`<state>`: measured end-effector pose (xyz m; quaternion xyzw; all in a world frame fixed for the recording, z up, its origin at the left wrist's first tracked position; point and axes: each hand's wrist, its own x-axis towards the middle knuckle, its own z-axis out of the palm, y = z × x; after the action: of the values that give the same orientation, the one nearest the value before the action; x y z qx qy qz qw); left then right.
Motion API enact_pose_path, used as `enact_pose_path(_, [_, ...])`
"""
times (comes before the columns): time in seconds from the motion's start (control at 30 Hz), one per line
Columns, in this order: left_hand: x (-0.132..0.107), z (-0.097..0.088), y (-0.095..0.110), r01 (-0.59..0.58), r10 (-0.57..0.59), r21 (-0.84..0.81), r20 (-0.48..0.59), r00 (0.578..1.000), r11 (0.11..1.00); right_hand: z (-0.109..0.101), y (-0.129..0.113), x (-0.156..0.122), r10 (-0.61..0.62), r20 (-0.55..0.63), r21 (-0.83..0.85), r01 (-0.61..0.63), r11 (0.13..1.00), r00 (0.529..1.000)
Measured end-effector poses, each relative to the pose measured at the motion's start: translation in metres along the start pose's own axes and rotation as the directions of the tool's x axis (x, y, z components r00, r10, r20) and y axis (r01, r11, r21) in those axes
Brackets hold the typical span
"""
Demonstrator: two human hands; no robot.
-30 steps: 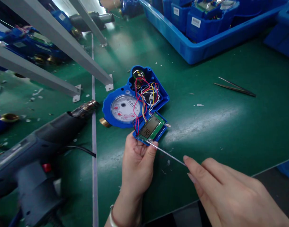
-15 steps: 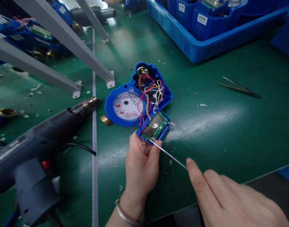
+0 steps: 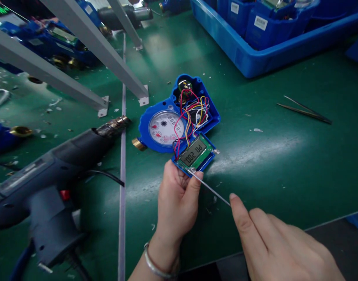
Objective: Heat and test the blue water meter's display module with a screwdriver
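My left hand (image 3: 180, 195) is closed on the lower end of a small blue housing that carries a green circuit board with a display (image 3: 193, 153). Red, yellow and white wires (image 3: 186, 117) run from the board into the open compartment of a blue water meter (image 3: 145, 127), which lies on the table with its round dial facing up. My right hand (image 3: 272, 238) grips a tool with a thin metal shaft (image 3: 215, 193), probably a screwdriver; its handle is hidden in the hand. The shaft's tip touches the board's near edge, beside my left thumb.
A dark heat gun (image 3: 58, 175) lies at the left, its nozzle near the meter. Grey metal legs (image 3: 99, 50) stand behind it, with more blue meters (image 3: 52, 43) beyond. Tweezers (image 3: 304, 111) rest at the right. A blue tray (image 3: 249, 64) of blue housings sits at the back.
The display's characters have changed and now read more sharply. The whole view has shifted a little; both hands keep nearly the same pose on the board and tool.
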<state>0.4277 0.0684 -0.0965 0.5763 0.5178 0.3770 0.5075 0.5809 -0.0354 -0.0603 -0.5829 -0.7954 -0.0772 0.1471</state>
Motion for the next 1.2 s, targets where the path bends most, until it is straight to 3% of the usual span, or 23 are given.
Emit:
enact_pose_path(0.4, [0.003, 0.003, -0.001, 0.007, -0.008, -0.136, -0.007, 1.000, 0.991, 0.014, -0.002, -0.012, 0.007, 0.010, 0.098, -0.008, 0.995, 1.000])
enact_pose_path(0.7, [0.003, 0.002, -0.005, 0.026, -0.020, -0.291, 0.023, 1.000, 0.956, 0.023, -0.001, -0.012, 0.092, -0.035, 0.333, -0.075, 0.940, 0.995])
enact_pose_path(0.83, [0.004, 0.001, -0.005, 0.022, -0.002, -0.375, 0.054, 0.999, 0.927, 0.015, 0.013, -0.011, 0.144, -0.096, 0.401, -0.094, 0.911, 0.985])
enact_pose_path(1.0, [0.004, 0.000, -0.004, 0.089, -0.045, -0.467, 0.104, 0.994, 0.880, 0.009, 0.038, 0.001, 0.305, -0.068, 0.413, -0.252, 0.875, 0.950])
enact_pose_path(1.13, [0.003, 0.001, 0.001, 0.205, -0.124, -0.539, 0.183, 0.975, 0.817, 0.016, 0.066, 0.022, 0.402, -0.085, 0.418, -0.333, 0.845, 0.912])
enact_pose_path(1.2, [0.003, 0.001, 0.005, 0.256, -0.156, -0.575, 0.218, 0.963, 0.777, 0.028, 0.083, 0.039, 0.482, -0.097, 0.494, -0.378, 0.783, 0.871])
